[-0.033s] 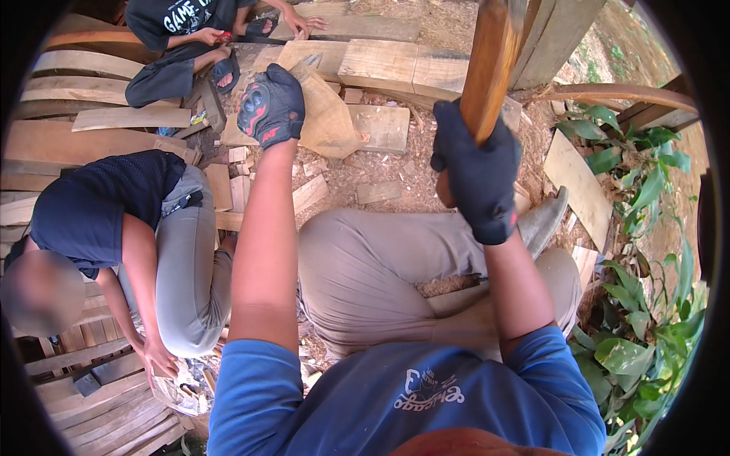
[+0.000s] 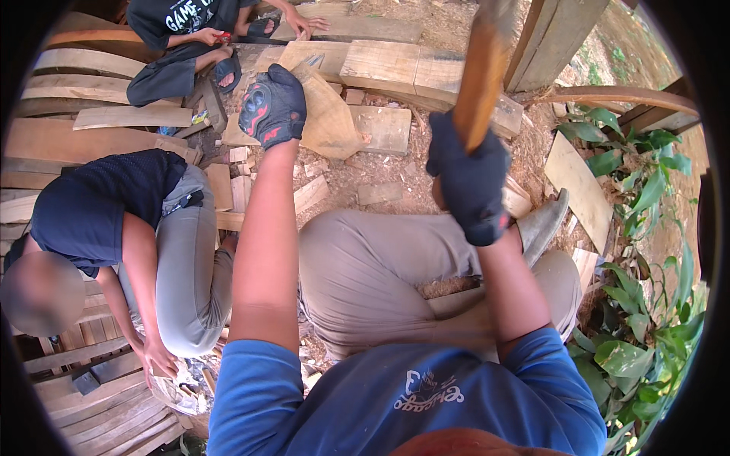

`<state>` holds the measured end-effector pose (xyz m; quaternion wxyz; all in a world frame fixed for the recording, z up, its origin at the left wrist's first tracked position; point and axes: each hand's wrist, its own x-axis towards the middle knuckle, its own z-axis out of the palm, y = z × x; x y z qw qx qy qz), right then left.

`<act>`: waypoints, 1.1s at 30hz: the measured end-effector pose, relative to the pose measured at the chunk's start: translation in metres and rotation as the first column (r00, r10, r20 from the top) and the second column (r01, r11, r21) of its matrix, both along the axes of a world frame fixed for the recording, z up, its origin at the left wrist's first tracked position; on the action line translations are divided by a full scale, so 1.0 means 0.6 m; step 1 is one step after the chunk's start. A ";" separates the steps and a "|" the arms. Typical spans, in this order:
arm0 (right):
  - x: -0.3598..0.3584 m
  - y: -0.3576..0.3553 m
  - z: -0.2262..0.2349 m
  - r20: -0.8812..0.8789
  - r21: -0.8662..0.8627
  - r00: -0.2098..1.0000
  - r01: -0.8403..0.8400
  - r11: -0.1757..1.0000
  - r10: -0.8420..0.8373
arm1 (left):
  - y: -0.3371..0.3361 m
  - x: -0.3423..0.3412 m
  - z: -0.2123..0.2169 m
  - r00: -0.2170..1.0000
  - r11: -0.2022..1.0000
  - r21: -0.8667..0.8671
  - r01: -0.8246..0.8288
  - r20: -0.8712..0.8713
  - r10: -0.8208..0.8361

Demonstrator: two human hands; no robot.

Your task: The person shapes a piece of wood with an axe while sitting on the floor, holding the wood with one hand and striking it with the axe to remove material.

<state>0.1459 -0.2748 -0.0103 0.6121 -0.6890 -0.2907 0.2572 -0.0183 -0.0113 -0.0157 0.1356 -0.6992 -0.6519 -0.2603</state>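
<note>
My left hand [image 2: 272, 108], in a black glove with red marks, is closed at the upper edge of an angular, light-brown wooden board [image 2: 328, 118] that stands tilted. Its fingertips are hidden. A small grey pointed piece [image 2: 314, 60] shows just beyond that hand. In my right hand [image 2: 470, 178], also gloved in black, is a thick wooden tool handle [image 2: 484, 80]. The handle rises blurred past the top edge, so the tool's head is out of view. Its lower end pokes out below my fist.
Squared timbers [image 2: 380, 62] lie beyond my hands, with wood chips and offcuts [image 2: 379, 192] on the ground. One co-worker [image 2: 114, 205] bends down at left; another person [image 2: 182, 45] sits at far left. A wooden post [image 2: 553, 45] and leafy plants [image 2: 639, 334] stand at right.
My right hand has shifted slightly left with the handle, which swings left and blurs. My left hand and the board stay nearly still.
</note>
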 end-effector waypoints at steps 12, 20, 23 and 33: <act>0.001 -0.069 -0.144 -0.497 -0.321 0.839 -0.414 0.852 0.221 | -0.036 0.024 0.039 0.999 0.997 -0.069 0.027 0.040 -0.024; 0.074 -0.203 -0.113 -0.346 -0.467 0.932 -0.268 0.843 0.105 | -0.006 -0.096 0.063 0.505 0.483 -0.250 0.839 0.030 -0.862; 0.072 -0.214 -0.149 -0.414 -0.428 0.908 -0.255 0.867 0.062 | 0.002 -0.114 0.058 0.410 0.455 -0.322 0.830 -0.200 -0.890; 0.060 -0.214 -0.131 -0.263 -0.445 0.945 -0.296 0.845 0.193 | -0.046 -0.053 0.083 0.759 0.758 -0.145 0.635 -0.061 -0.648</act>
